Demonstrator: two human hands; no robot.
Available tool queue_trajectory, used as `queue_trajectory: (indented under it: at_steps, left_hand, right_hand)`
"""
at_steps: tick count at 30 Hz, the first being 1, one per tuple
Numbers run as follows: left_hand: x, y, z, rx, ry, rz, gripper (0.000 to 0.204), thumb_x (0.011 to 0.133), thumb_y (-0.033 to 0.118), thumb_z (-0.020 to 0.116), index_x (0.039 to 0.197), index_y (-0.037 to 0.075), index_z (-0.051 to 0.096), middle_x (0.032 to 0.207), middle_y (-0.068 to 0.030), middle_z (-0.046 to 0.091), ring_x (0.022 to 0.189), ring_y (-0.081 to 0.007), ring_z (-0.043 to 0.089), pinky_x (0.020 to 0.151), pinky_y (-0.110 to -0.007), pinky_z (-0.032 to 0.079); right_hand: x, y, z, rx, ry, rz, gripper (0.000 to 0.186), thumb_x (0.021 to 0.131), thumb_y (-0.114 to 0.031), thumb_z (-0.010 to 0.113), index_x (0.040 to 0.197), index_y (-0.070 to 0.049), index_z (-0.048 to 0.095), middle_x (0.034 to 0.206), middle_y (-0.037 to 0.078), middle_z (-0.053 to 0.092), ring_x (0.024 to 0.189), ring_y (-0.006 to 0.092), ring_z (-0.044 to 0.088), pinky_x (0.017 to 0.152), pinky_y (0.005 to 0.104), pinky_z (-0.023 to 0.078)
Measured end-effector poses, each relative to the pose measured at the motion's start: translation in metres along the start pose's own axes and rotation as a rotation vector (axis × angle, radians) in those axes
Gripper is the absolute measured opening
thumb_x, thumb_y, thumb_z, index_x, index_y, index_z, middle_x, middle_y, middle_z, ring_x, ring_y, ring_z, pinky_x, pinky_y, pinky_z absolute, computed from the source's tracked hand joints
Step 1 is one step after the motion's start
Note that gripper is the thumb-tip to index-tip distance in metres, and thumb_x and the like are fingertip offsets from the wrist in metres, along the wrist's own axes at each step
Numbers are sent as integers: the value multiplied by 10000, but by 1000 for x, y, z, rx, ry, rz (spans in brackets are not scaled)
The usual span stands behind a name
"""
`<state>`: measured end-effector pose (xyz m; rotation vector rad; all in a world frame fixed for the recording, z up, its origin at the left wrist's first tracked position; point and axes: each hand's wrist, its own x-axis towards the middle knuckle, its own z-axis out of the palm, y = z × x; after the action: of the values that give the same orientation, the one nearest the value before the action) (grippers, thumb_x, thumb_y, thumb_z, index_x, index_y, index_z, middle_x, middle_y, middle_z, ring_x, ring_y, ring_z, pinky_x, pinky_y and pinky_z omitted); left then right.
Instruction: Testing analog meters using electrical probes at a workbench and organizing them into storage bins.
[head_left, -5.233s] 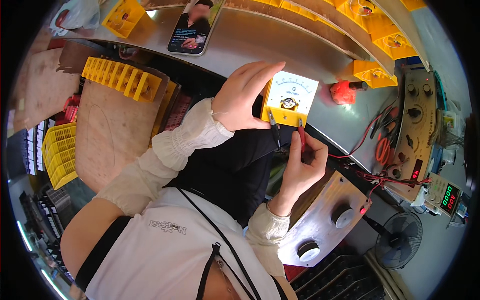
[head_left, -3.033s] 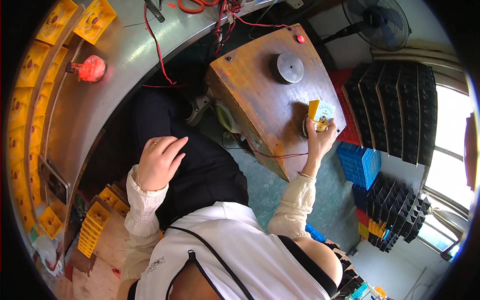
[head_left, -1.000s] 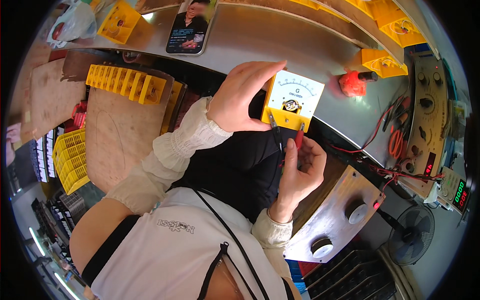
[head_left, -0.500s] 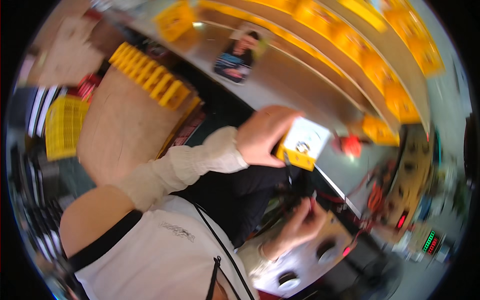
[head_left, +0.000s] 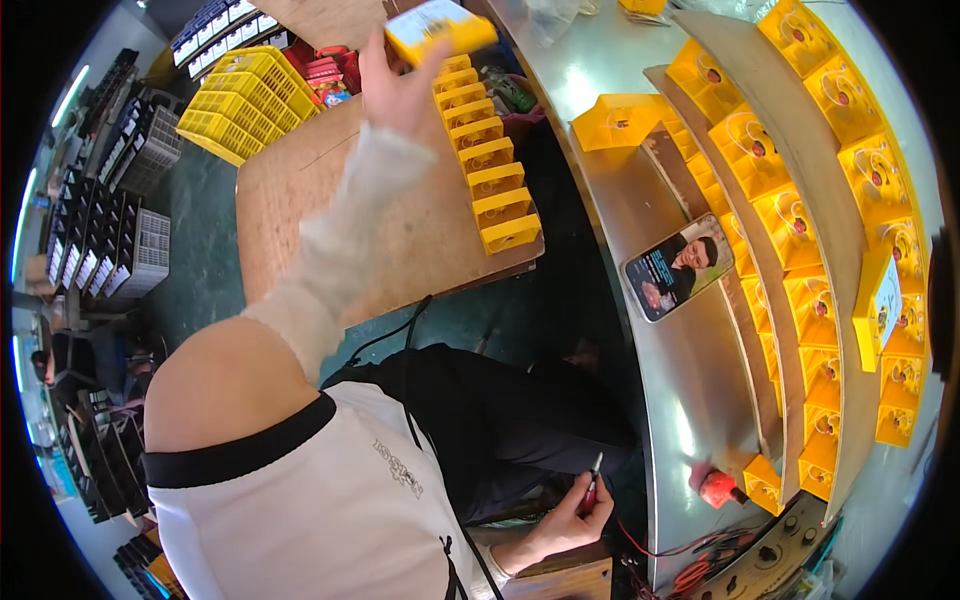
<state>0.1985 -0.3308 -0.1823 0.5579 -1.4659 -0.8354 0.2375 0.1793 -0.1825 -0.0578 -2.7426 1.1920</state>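
My left hand (head_left: 395, 92) is stretched far out at the top, closed on a yellow box with a white panel (head_left: 468, 40). It is somewhat blurred. The box hangs over the far end of a row of yellow open-fronted housings (head_left: 495, 180) on the wooden table. Low down by the metal bench, my right hand (head_left: 570, 520) grips a slim red-handled probe (head_left: 589, 497) whose pale metal tip points up.
Tiered shelves of yellow housings (head_left: 757, 148) with wires stand on the metal bench (head_left: 690, 385) at right. A phone (head_left: 678, 267) leans there, with a red object (head_left: 716, 489) nearer me. Yellow crates (head_left: 245, 105) stand beyond the wooden table (head_left: 285, 205).
My left arm has swung up and away to the left, carrying the yellow box from the bench side to the wooden table. The view has turned left. My right hand keeps its probe.
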Motion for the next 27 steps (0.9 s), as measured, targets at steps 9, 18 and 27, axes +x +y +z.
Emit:
queue_trajectory:
  at_steps: [9,18,27]
  left_hand:
    - [60,-203,-23,1068,-447,-124,550,985,483,488,1415,141,479,1113,-210,654,1024,-305,633,907,-359,477]
    - [44,-254,-31,906,-487,-410,657,975,627,321,1293,121,595,1190,-196,652,1149,-351,595,976,-414,446]
    - [85,-211,1,889,-153,-112,544,906,394,616,1275,-4,579,1216,-215,631,1003,-387,647,913,-448,503]
  right_hand:
    - [-14,39,-28,-240,-5,93,199,879,-126,728,976,42,683,802,108,689,699,155,636,628,272,528]
    - [-39,57,-38,-299,10,132,188,871,-127,729,966,29,683,783,131,691,671,188,648,593,301,521]
    - [-20,64,-36,-247,111,83,176,798,-118,766,931,-27,694,773,148,659,666,316,632,599,405,498]
